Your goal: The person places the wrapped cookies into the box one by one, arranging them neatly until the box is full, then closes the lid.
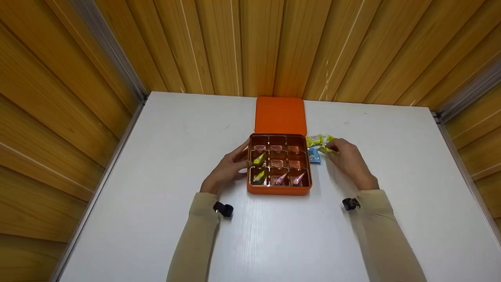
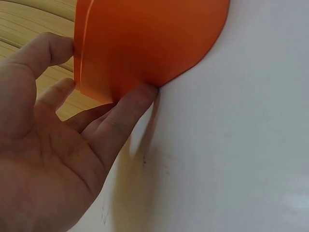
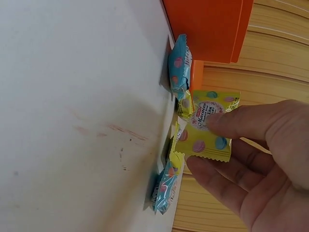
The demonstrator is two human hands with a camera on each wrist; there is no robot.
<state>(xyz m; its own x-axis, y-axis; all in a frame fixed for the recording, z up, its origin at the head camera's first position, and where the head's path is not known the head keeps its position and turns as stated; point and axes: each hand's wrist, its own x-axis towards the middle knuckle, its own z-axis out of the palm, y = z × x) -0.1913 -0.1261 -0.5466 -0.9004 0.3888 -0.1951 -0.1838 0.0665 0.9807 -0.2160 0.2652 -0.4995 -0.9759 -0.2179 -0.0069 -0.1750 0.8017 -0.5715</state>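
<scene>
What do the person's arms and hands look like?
Both arms wear long, plain beige sleeves that reach the wrists. The left hand and right hand are bare, with no gloves. By each cuff is a small black gadget. I can't see any writing or cables on the sleeves.

I have an orange box (image 1: 279, 191) just right of the frame's middle, its nine compartments facing my camera. Yellow-green packets (image 1: 259, 159) sit in the middle-left and lower-left compartments, pink packets (image 1: 299, 179) in the other two lower ones. The left hand (image 1: 230, 166) touches the box's left side; right of the box, the right hand (image 1: 350, 158) pinches a yellow packet (image 1: 324, 149) near a blue packet (image 1: 314, 156). The orange lid (image 1: 280, 115) lies above the box.
</scene>
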